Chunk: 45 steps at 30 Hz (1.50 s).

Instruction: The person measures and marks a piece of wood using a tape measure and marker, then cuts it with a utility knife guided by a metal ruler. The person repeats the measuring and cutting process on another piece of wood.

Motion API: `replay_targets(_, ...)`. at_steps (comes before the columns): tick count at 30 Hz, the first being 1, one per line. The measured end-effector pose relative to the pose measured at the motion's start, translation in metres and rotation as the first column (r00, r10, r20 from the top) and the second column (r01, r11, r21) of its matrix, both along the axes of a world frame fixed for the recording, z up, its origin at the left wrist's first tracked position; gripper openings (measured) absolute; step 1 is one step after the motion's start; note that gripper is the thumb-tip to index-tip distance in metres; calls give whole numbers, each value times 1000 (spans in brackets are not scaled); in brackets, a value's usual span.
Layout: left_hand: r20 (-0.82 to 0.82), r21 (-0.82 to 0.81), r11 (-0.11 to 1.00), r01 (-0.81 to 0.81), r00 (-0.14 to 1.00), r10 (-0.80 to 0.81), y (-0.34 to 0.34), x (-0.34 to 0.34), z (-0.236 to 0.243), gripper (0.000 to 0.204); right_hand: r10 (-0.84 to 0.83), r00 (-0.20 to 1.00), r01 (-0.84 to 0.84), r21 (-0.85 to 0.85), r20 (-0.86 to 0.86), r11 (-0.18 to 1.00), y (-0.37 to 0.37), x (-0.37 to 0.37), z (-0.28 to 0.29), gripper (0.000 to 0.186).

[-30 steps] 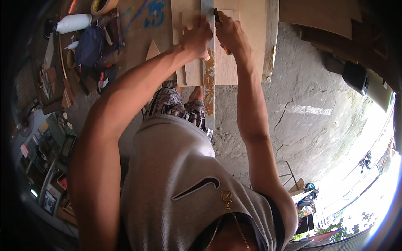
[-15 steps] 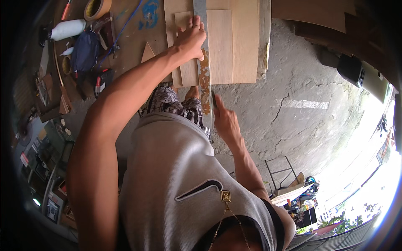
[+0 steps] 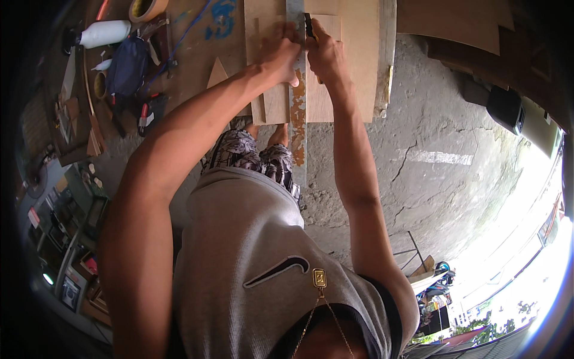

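Gripping one slim black-and-yellow cutter (image 3: 309, 25), the right hand (image 3: 327, 55) has its fingers closed around the handle in the head view, the only view. The cutter is at the right side of one long, flat metal straightedge (image 3: 298, 113), over the boards and well away from their near edge; whether its blade touches wood cannot be made out.

The left hand (image 3: 279, 58) lies across the straightedge, palm down, thumb stretched out along the metal, fingers unclosed and slightly blurred. The straightedge is grey, with flaking orange-brown patches, and sticks out past the near edge of the boards toward the person.

Under it lies thin, smooth, pale wood (image 3: 323, 102), showing as a strip on each side; whether it is one piece or two cannot be told. This rests on one larger flat board (image 3: 357, 72).

Left of the boards is a brown workbench (image 3: 194, 57) with blue paint marks. One triangular wood offcut (image 3: 217, 74) sits beside the larger board. Toward the workbench's far left corner are two round tape rolls, one large (image 3: 156, 8) and one smaller, one smooth white cylindrical bottle (image 3: 106, 34), and one dark blue fabric pouch (image 3: 128, 67). Rough, cracked concrete floor (image 3: 430, 102) spreads to the right.
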<state>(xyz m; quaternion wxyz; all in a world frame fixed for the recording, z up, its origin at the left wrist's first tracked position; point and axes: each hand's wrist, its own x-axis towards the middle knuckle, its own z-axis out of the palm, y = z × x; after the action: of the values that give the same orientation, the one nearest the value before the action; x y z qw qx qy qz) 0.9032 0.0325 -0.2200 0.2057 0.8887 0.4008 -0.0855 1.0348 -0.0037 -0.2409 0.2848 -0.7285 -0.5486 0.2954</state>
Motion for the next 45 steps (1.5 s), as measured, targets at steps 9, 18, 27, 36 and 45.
replay_targets(9,-115,-45,999,25,993,-30,2,4,-3,111,172,985,-171,-162,-8,972,-20,2,11,42)
replay_targets(18,-141,-125,992,0,990,-17,3,7,0,115,173,979,-205,-598,-112,775,-234,-34,75,59)
replay_targets(27,-59,-37,999,-1,998,-1,2,4,-4,103,-115,993,116,55,-13,992,-35,-1,-8,47)
replay_targets(36,-54,42,999,13,998,-11,-1,5,-8,95,57,996,-58,-7,-69,998,6,6,1,36)
replay_targets(45,-43,48,999,6,999,-4,-3,0,-29,112,181,976,-173,-82,117,982,-69,-9,9,40)
